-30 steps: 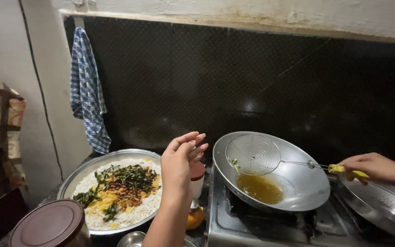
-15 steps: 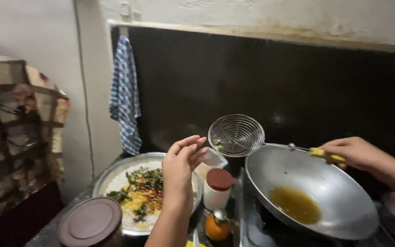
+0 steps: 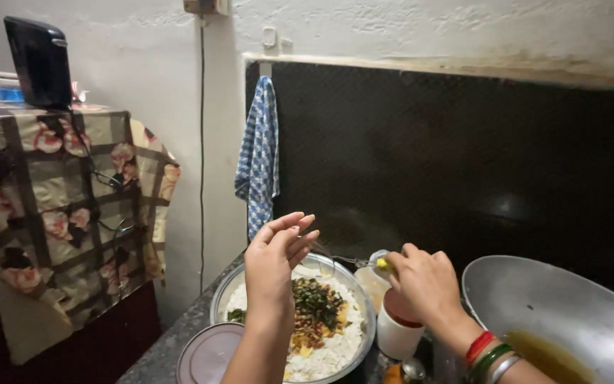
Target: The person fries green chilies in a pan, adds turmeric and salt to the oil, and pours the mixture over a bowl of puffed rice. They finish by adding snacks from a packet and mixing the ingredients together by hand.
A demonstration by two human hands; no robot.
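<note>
Since strainer left wok (image 3: 556,320), right hand (image 3: 428,284) grips its yellow handle (image 3: 384,265) over rice bowl (image 3: 225,295); left hand (image 3: 275,259) open, fingers loosely together.

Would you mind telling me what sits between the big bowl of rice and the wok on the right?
In the head view, a white container with a red lid stands between bowl and wok, under the right hand.

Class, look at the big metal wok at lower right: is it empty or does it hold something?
Not empty. The wok holds a shallow pool of amber oil at its bottom.
</note>
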